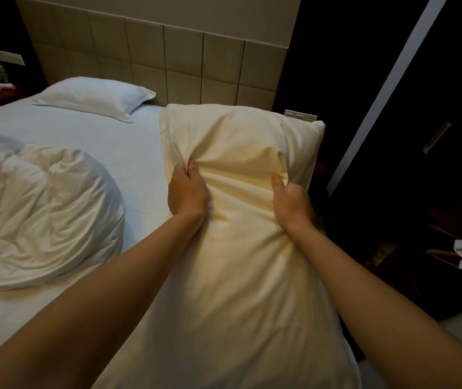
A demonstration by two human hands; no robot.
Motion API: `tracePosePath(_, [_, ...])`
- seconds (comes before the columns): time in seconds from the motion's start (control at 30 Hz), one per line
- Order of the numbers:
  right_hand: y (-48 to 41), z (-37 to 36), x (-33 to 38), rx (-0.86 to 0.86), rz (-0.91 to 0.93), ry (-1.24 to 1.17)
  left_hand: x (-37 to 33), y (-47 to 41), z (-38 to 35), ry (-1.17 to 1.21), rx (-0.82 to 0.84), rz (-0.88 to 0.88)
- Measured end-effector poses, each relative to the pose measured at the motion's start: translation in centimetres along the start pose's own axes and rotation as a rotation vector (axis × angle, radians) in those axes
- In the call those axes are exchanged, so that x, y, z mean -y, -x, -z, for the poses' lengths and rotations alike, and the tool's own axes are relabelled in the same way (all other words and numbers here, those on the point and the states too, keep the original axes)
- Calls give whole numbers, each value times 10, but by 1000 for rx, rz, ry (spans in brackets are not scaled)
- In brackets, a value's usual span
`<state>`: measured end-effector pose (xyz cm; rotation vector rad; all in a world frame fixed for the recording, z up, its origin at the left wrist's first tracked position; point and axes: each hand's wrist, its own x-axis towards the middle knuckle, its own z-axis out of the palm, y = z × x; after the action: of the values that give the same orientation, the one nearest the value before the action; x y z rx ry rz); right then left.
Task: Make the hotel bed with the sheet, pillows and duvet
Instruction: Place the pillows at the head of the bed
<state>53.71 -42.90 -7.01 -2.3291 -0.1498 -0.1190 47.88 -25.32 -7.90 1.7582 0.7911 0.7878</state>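
bare forearms reach up from the bottom of the frame to a cream pillow [241,262] that fills the lower centre. the left grip [187,189] and right grip [291,203] each bunch a fold of its cover in curled fingers, one on either side of its middle, thumbs on top. its long axis runs from the bottom edge up toward the headboard [184,60], far end just short of it; whether the near end rests on the bed is hard to tell.

the second pillow [92,96] lies flat at upper left, long axis along the headboard. the bare sheet [134,147] beside it, just ahead of the held pillow, looks like the target, so the pillow probably has to turn crosswise as it goes down, left grip being nearer that spot. the duvet [41,197] sits heaped at left.
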Motion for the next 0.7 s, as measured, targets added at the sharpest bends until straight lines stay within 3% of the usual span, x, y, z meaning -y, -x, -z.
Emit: tracePosePath(0.7, [-450, -103, 45, 104, 163, 35, -36, -343, -263, -9, -126, 74])
